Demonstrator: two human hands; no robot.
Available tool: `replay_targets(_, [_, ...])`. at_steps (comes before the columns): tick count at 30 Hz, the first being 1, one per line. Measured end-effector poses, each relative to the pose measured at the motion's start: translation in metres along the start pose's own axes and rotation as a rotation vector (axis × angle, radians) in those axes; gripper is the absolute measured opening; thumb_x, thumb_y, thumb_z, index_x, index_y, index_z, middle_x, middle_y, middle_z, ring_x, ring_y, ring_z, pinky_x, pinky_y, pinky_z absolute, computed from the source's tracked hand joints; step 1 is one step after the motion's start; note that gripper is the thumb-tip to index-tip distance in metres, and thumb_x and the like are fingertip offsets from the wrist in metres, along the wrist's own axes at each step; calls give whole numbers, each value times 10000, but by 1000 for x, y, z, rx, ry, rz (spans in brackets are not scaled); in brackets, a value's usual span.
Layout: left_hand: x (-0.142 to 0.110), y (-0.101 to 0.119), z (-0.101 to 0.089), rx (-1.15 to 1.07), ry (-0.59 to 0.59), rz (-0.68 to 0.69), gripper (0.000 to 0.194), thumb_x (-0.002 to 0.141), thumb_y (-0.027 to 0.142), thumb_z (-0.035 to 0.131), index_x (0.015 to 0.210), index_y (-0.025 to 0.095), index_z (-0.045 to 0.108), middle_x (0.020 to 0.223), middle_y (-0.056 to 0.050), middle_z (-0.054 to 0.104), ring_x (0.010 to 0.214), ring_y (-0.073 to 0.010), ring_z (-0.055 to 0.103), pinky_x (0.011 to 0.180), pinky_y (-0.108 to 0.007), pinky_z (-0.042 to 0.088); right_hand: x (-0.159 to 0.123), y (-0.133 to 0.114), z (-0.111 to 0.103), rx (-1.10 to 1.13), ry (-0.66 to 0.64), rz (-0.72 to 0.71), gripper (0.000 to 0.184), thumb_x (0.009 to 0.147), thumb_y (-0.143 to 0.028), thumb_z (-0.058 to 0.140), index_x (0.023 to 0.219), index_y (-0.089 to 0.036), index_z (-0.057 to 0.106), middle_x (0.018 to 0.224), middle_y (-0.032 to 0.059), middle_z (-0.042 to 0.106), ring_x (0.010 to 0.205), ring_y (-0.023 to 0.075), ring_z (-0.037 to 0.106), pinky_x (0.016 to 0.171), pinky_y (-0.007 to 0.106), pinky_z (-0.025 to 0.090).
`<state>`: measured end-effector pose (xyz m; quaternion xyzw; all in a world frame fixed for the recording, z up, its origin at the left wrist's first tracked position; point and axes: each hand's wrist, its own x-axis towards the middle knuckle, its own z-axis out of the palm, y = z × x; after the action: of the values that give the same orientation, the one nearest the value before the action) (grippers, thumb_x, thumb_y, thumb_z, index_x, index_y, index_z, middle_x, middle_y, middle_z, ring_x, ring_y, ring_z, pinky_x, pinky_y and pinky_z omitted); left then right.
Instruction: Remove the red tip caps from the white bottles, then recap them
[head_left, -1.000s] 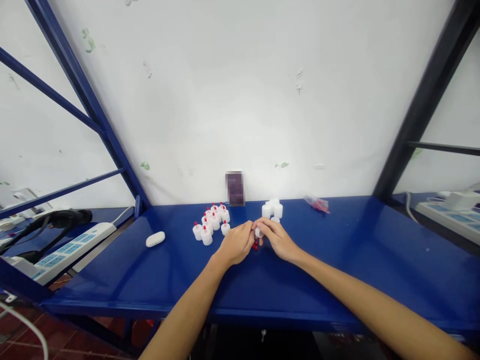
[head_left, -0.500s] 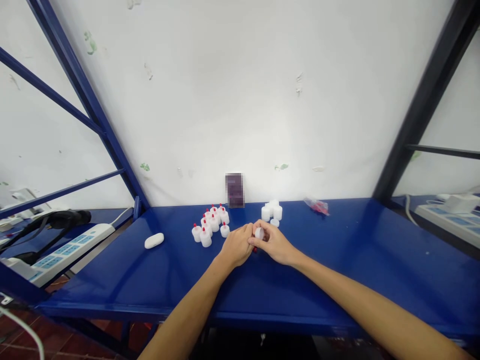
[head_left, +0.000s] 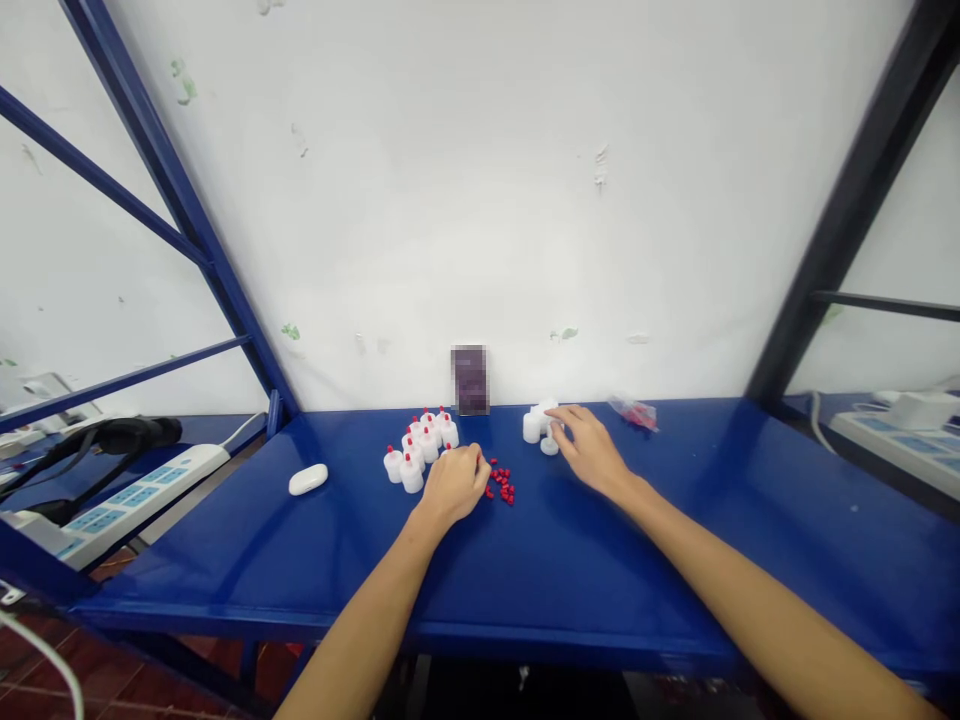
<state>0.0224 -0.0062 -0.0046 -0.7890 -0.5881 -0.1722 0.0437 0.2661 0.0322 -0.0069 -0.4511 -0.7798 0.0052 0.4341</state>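
My left hand (head_left: 456,485) is closed with the fingertips pressed together, between a group of white bottles with red tips (head_left: 411,474) and a scatter of small red caps (head_left: 504,478). What it holds, if anything, is hidden. One red-tipped bottle is mostly covered behind its knuckles. My right hand (head_left: 591,450) reaches to a small cluster of plain white bottles (head_left: 532,428), its thumb and fingers apart around one of them. A low white round piece (head_left: 549,445) lies just below those fingertips.
A clear bag with red pieces (head_left: 636,413) lies at the back right. The white oval case (head_left: 308,480) rests at the left of the blue table (head_left: 285,570). A blurred dark rectangle (head_left: 470,380) leans on the wall. Beyond the frame post is a power strip (head_left: 142,500).
My hands have come apart. The right hand has moved right to the plain bottles, and the white piece between its fingers is gone from there. My left hand shifted left, uncovering the red caps.
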Motion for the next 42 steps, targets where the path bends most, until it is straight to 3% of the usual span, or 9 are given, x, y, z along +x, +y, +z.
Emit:
replay_targets(12, [-3, -1, 6, 35, -66, 51, 215, 921, 309, 417, 839, 191, 577, 783, -59, 675, 744, -219, 643, 589, -280, 356, -9, 17, 19, -142, -209, 94, 201, 906, -207, 519, 1043, -198, 665, 1032, 72, 572, 766, 174, 625, 752, 299, 496])
replay_targets(17, [-2, 2, 3, 15, -38, 15, 219, 933, 345, 415, 911, 200, 578, 809, -56, 684, 769, -228, 656, 602, -284, 373, -10, 12, 18, -197, -259, 93, 246, 909, -208, 518, 1123, -215, 638, 1072, 78, 580, 788, 183, 624, 721, 296, 488])
replay_targets(20, [0, 1, 0, 30, 3, -98, 219, 947, 316, 387, 1002, 202, 566, 823, -58, 693, 761, -233, 663, 620, -293, 388, -8, 1, 12, -293, -221, 101, 258, 905, -229, 523, 1136, -228, 638, 1095, 89, 592, 865, 223, 626, 713, 310, 480])
replay_targets(24, [4, -2, -4, 36, 81, -206, 220, 951, 274, 374, 1082, 209, 539, 857, -61, 702, 775, -241, 673, 640, -306, 405, -7, -17, 6, -242, -166, 4, 243, 922, -211, 484, 1109, -209, 639, 1055, 86, 620, 899, 222, 624, 768, 318, 477])
replay_targets(29, [5, -7, -7, 93, 145, -310, 274, 939, 275, 403, 1178, 199, 513, 933, -97, 704, 838, -280, 678, 653, -325, 431, -15, -37, 13, 3, -327, -183, 238, 943, -214, 463, 1120, -217, 621, 936, 35, 647, 724, 154, 611, 718, 284, 476])
replay_targets(32, [5, -11, -5, 132, 101, -366, 273, 938, 267, 405, 1142, 156, 549, 950, -132, 698, 848, -295, 676, 664, -336, 448, -19, -43, 17, 64, -365, -210, 216, 949, -219, 463, 1083, -223, 631, 913, 28, 635, 700, 143, 594, 701, 279, 472])
replay_targets(36, [6, -13, -3, 61, 60, -284, 243, 957, 196, 364, 1014, 138, 593, 963, -130, 685, 888, -252, 665, 726, -320, 464, -19, -44, 18, 120, -301, -186, 156, 929, -179, 456, 925, -205, 610, 942, 39, 603, 767, 154, 587, 737, 293, 471])
replay_targets(39, [5, -8, -4, -120, 169, -122, 254, 984, 206, 338, 1014, 167, 587, 1001, -90, 678, 932, -209, 644, 801, -302, 465, -18, -44, 18, 179, -204, -110, 88, 895, -182, 492, 961, -203, 547, 941, 47, 592, 833, 182, 586, 767, 326, 480])
replay_targets(42, [0, 2, -6, -343, 257, 80, 263, 1005, 252, 324, 1091, 191, 564, 1037, -64, 669, 932, -178, 631, 836, -288, 467, -20, -48, 20, 296, -161, -89, 371, 864, -252, 581, 1209, -214, 448, 1138, 89, 577, 1016, 226, 579, 886, 392, 481])
